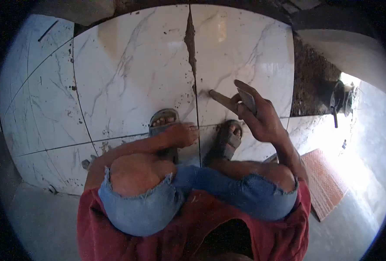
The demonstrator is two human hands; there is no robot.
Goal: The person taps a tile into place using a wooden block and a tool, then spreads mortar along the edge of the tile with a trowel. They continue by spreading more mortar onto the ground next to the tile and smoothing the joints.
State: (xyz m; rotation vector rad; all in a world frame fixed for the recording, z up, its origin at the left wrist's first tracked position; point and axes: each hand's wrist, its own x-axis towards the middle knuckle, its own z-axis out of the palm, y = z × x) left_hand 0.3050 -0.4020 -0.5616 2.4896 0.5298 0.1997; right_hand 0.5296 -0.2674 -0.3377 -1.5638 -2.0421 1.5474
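Observation:
My left hand (pixel 183 135) is low over the white marble-patterned tiles (pixel 136 78), beside my left sandal (pixel 162 117). Its fingers are curled together, their tips close to the joint between two tiles; what they hold, if anything, is too small to name. My right hand (pixel 262 119) is raised over the right-hand tile, in front of my right sandal (pixel 230 141). It grips a wooden-handled tool (pixel 222 100), handle pointing forward and left, with a flat grey piece (pixel 247 101) showing between thumb and fingers. The index finger of this hand is stretched out.
A dark, wedge-shaped gap (pixel 190 41) separates the two far tiles. Bare dark ground (pixel 310 74) borders them on the right, with a dark round object (pixel 343 98) at its edge. An orange-brown textured tile (pixel 323 182) lies behind my right side. Dirt specks are scattered along the joints.

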